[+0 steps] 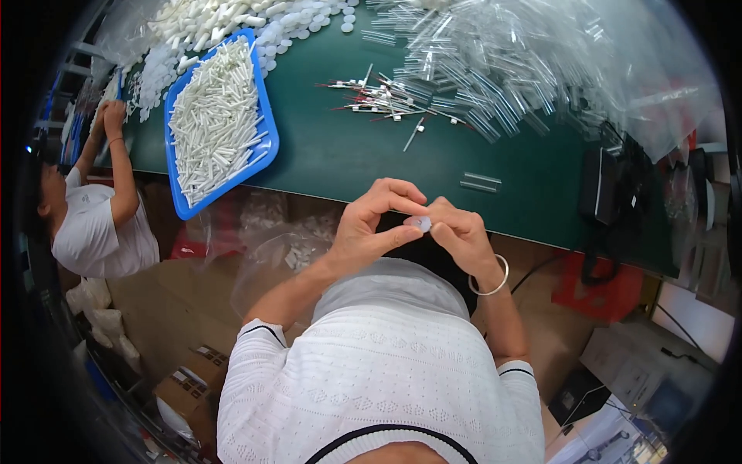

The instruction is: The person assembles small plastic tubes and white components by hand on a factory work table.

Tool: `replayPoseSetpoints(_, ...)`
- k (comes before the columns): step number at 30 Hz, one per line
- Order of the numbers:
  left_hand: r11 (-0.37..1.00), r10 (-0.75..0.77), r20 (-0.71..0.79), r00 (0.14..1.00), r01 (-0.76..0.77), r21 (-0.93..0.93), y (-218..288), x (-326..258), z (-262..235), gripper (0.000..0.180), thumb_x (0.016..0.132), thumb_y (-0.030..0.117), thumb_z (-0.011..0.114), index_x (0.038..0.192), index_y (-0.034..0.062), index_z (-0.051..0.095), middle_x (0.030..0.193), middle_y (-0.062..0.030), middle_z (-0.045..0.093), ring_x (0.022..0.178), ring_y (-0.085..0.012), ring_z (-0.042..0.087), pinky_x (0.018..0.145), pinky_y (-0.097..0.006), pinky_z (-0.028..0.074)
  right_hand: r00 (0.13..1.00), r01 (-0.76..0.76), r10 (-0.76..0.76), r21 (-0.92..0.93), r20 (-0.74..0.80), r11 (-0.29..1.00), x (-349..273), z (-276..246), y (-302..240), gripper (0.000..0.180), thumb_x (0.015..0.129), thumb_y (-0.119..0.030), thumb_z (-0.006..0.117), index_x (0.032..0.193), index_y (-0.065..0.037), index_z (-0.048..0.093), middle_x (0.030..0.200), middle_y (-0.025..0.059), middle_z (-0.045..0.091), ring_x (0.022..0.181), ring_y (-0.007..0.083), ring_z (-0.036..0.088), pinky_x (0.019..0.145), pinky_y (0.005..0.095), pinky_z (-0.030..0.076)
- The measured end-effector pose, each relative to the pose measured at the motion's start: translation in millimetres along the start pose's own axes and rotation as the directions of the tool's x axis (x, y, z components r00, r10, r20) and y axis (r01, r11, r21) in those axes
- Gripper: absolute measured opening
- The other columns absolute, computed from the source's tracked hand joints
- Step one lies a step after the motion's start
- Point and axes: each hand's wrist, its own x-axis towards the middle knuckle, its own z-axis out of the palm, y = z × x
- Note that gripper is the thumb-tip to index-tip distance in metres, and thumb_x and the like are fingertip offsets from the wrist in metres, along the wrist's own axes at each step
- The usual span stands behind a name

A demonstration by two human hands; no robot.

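Observation:
My left hand (369, 220) and my right hand (464, 236) meet at the table's front edge, both closed in a pinch. Between their fingertips is a small translucent whitish round cap (422, 223); its underside is hidden. Just beyond my right hand, a couple of clear tubes (481, 182) lie on the green table (332, 158). Farther off is a loose heap of thin red-and-white sticks with small white blocks (386, 99). To the left, a blue tray (268, 147) holds many short white rods (212, 116) and juts over the table edge.
Clear tubes (495, 85) and plastic bags (618, 54) cover the far right. Translucent discs (290, 35) and white plugs (205, 22) are piled at the far left. A black device (599, 185) stands at right. At the left, another person (104, 224) works at the table.

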Motion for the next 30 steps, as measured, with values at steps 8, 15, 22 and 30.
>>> replayPoseSetpoints(8,0.743,0.143,-0.316,0.938,0.109,0.660,55.3,-18.4,-75.9,0.012,0.078,0.000,0.071,0.089,0.0023,0.071,0.085,-0.0087,0.067,0.074,-0.0193,0.063,0.068,-0.028,0.050,0.976,-0.218,0.211,0.164,0.061,0.962,-10.8,-6.2,-18.9,0.023,0.087,0.000,0.060,0.109,0.002,0.065,0.095,0.0068,0.066,0.078,0.0105,0.058,0.071,0.0225,0.045)
replayPoseSetpoints(15,0.120,0.102,-0.054,0.993,0.042,0.992,63.1,-2.2,-188.8,0.006,0.077,0.008,0.068,0.080,0.0031,0.065,0.079,-0.0128,0.060,0.082,-0.0332,0.059,0.075,-0.043,0.047,0.970,-0.239,0.219,0.259,0.105,0.936,-0.6,3.9,-22.4,0.024,0.094,0.001,0.050,0.116,0.006,0.058,0.098,0.0119,0.066,0.089,0.0164,0.066,0.077,0.0256,0.055)
replayPoseSetpoints(22,-0.013,-0.145,0.200,0.969,-0.204,0.979,76.0,34.0,-197.7,0.011,0.074,0.006,0.071,0.082,0.0044,0.065,0.081,-0.0116,0.062,0.081,-0.0313,0.058,0.072,-0.040,0.047,0.976,-0.194,0.213,0.258,-0.047,0.946,-5.2,5.3,-20.1,0.023,0.096,-0.004,0.052,0.117,0.005,0.055,0.099,0.0154,0.068,0.085,0.0175,0.067,0.079,0.0280,0.055)
replayPoseSetpoints(30,0.984,-0.066,-0.112,0.991,0.084,0.156,16.6,23.0,-30.6,0.018,0.083,0.005,0.071,0.101,0.0018,0.070,0.090,-0.0007,0.066,0.077,-0.0052,0.054,0.070,-0.021,0.044,0.951,0.087,0.004,0.284,-0.308,0.955,3.3,6.9,-31.8,0.028,0.100,-0.015,0.050,0.122,0.002,0.050,0.107,0.0212,0.065,0.091,0.0238,0.068,0.083,0.0341,0.056)
